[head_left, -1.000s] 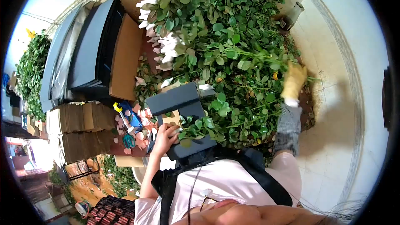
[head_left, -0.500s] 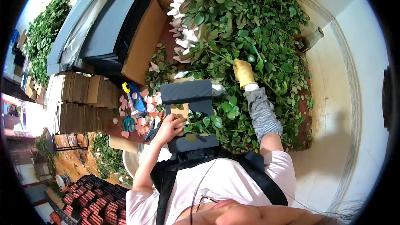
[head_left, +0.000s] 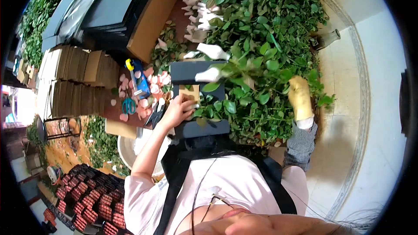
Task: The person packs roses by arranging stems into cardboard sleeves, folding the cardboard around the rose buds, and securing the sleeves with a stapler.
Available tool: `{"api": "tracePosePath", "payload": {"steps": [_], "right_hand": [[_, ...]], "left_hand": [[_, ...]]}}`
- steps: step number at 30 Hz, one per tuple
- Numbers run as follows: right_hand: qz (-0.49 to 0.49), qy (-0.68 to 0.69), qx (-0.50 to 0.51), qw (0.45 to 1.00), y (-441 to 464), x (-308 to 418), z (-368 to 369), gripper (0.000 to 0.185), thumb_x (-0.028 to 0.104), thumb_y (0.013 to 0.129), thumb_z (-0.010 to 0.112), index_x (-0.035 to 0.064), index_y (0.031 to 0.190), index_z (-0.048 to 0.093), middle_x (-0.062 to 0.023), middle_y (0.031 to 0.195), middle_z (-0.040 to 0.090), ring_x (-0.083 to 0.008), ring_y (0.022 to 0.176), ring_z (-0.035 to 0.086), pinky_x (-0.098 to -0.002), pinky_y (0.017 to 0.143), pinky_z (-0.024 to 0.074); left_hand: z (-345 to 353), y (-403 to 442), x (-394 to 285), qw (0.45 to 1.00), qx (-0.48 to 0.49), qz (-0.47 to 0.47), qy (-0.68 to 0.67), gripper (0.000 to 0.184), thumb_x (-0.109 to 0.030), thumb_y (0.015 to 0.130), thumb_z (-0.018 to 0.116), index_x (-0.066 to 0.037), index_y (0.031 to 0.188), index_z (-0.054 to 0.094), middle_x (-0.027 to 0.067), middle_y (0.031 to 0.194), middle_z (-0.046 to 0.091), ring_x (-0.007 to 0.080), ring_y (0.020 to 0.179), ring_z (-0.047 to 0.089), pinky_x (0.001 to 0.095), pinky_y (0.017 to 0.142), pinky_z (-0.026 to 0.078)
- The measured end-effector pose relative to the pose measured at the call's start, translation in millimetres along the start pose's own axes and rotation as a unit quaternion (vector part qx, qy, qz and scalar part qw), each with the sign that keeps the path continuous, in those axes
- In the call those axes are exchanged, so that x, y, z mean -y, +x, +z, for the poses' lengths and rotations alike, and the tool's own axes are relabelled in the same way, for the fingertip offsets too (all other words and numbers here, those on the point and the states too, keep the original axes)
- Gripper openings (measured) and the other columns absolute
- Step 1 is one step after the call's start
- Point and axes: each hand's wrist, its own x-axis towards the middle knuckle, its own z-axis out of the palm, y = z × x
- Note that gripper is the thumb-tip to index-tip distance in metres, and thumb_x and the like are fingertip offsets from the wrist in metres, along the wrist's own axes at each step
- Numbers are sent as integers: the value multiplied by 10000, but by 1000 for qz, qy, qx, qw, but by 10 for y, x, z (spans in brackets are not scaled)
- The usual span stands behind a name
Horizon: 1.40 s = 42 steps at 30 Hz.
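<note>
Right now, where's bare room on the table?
Narrow red strip between the brown board and white-wrapped flowers; small patch between the cardboard stacks and teal scissors. Crowded under the leafy heap and around the loose petals.

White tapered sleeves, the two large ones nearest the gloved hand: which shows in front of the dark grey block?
The lower white tapered sleeve, overlapping the dark grey block in view; the upper sleeve appears above it.

Leafy green stems (head_left: 257, 70), slightly blurred, stretch sideways, their two white-wrapped heads (head_left: 212, 51) near one raised end of a dark grey holder (head_left: 185, 73). A tan card (head_left: 189, 90) lies between its ends.
</note>
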Motion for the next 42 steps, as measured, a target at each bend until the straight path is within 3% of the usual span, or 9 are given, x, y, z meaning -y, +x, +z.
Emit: {"api": "tracePosePath", "payload": {"steps": [9, 12, 17, 23, 31, 33, 37, 41, 42], "right_hand": [[99, -5, 185, 978, -983, 630, 1544, 110, -15, 700, 657, 36, 797, 654, -162, 811, 649, -372, 845, 653, -474, 730, 530], [120, 35, 269, 955, -820, 707, 1283, 336, 63, 749, 723, -13, 1065, 636, -212, 993, 655, -404, 987, 622, -478, 834, 519], [156, 200, 169, 953, -716, 819, 1005, 469, 93, 877, 642, 95, 1340, 566, -232, 989, 644, -404, 911, 624, -474, 795, 510], [117, 102, 65, 986, -844, 776, 1527, 206, 146, 848, 710, 32, 1013, 660, -189, 898, 664, -399, 834, 632, -479, 723, 514], [164, 21, 281, 945, -618, 735, 1460, 140, 137, 864, 586, 98, 943, 694, -145, 960, 707, -347, 903, 676, -449, 787, 545], [107, -6, 210, 972, -709, 729, 1559, 173, 101, 823, 584, 85, 946, 705, -120, 959, 720, -313, 920, 688, -414, 806, 556], [162, -62, 274, 946, -593, 941, 1359, 178, 84, 790, 622, 100, 933, 727, -116, 940, 718, -300, 931, 687, -395, 803, 563], [157, 2, 107, 982, -881, 833, 1701, 116, 83, 813, 619, 56, 887, 703, -145, 886, 702, -307, 841, 686, -404, 743, 554], [161, 52, 106, 980, -927, 769, 1771, 107, 109, 843, 608, 42, 884, 681, -145, 841, 683, -321, 793, 664, -419, 696, 528]], "left_hand": [[-14, -71, -34, 993, 22, 11, 119, 359, -161, 777, 747, -32, 1090, 629, 141, 1043, 612, 347, 997, 592, 431, 856, 490], [-108, 2, -162, 972, 18, 70, 225, 349, -213, 771, 757, -60, 1070, 664, 117, 1145, 595, 311, 1103, 559, 427, 922, 467], [-152, 156, -70, 959, 46, 99, 262, 388, -272, 744, 780, -89, 1072, 684, 109, 1293, 525, 295, 1236, 469, 445, 997, 426], [-53, 113, 51, 983, 36, 64, 169, 375, -256, 754, 787, -73, 1053, 654, 95, 1211, 546, 329, 1065, 561, 470, 912, 450], [-130, 124, 26, 979, 70, 74, 178, 511, -253, 792, 759, -48, 1226, 586, 105, 1230, 572, 298, 1159, 553, 432, 952, 430], [-97, 161, 36, 974, 23, 108, 200, 591, -268, 759, 784, -45, 1258, 559, 97, 1205, 574, 298, 1106, 566, 418, 927, 435], [-62, 113, 7, 974, 69, 22, 215, 618, -283, 765, 784, -40, 1283, 553, 110, 1219, 566, 324, 1115, 561, 456, 957, 433], [-79, 37, -84, 978, 5, 21, 207, 605, -273, 799, 777, -36, 1315, 568, 145, 1170, 604, 318, 1061, 611, 437, 957, 462], [-103, 28, -105, 997, -18, -49, 62, 548, -265, 841, 751, -14, 1298, 579, 153, 1132, 634, 296, 1019, 638, 407, 916, 487]]}}
